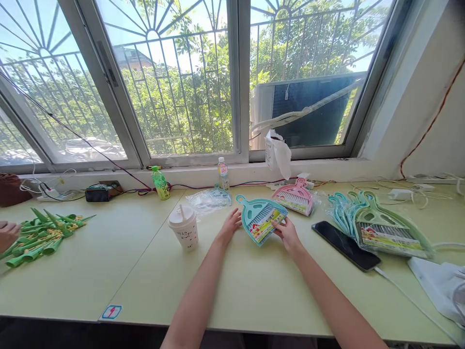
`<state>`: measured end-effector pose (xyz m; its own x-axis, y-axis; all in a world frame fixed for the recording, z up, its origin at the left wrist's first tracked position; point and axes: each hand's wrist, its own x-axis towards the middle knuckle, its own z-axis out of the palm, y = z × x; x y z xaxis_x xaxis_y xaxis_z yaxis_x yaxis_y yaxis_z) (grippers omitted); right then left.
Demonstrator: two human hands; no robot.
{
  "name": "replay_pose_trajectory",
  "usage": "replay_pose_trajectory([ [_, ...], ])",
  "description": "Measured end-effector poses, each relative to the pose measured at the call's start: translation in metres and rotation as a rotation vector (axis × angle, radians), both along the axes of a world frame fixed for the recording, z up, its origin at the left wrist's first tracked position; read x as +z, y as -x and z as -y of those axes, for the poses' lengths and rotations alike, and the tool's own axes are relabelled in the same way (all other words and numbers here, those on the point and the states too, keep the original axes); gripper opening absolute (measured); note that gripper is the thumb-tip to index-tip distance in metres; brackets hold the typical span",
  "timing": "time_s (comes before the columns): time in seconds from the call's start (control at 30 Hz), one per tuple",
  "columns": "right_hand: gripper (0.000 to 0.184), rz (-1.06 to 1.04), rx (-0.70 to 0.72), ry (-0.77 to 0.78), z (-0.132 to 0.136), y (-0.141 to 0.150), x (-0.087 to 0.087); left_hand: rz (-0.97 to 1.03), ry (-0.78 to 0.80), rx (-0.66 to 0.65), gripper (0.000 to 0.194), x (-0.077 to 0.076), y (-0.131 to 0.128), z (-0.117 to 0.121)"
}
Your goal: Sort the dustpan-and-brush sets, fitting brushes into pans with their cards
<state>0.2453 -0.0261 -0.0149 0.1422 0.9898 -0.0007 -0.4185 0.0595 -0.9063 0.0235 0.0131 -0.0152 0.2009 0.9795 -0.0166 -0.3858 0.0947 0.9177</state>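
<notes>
A teal dustpan [250,214] with a small brush and a printed label card is tilted up above the table, its handle pointing to the upper left. My right hand [288,235] grips its lower right edge, thumb on the label and fingers underneath. Beside the dustpan's left edge is my left hand [230,227], fingers stretched out and apart; whether they touch the edge I cannot tell. Behind lies a pink dustpan set [296,196]. To the right are several wrapped teal sets [341,213] and green dustpan sets [390,230].
A lidded white cup [184,230] stands left of my arms. Clear plastic wrapping [203,199], a green bottle [160,183] and a clear bottle [223,173] are farther back. A black phone [345,245] lies right. Another person's hand [7,234] is by green tubes [47,235].
</notes>
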Motion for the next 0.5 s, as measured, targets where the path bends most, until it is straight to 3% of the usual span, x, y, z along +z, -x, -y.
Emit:
replay_pose_trajectory([
  [0.07, 0.053, 0.013, 0.039, -0.002, 0.0, 0.002, 0.0, -0.089, -0.038, -0.127, 0.049, -0.003, -0.01, 0.004],
  [0.13, 0.051, 0.029, 0.07, 0.008, 0.0, 0.002, -0.001, -0.125, -0.058, -0.153, 0.05, -0.006, -0.017, 0.007],
  [0.3, 0.038, 0.108, 0.161, 0.047, -0.007, -0.004, -0.004, -0.123, -0.032, 0.072, 0.047, -0.014, -0.023, 0.0],
  [0.4, 0.03, 0.31, 0.185, 0.063, -0.013, -0.018, -0.007, -0.109, -0.065, 0.199, 0.043, -0.013, -0.02, -0.005],
  [0.5, 0.033, 0.718, -0.069, 0.006, -0.016, -0.039, -0.008, -0.1, -0.102, 0.313, 0.041, -0.008, -0.015, -0.006],
])
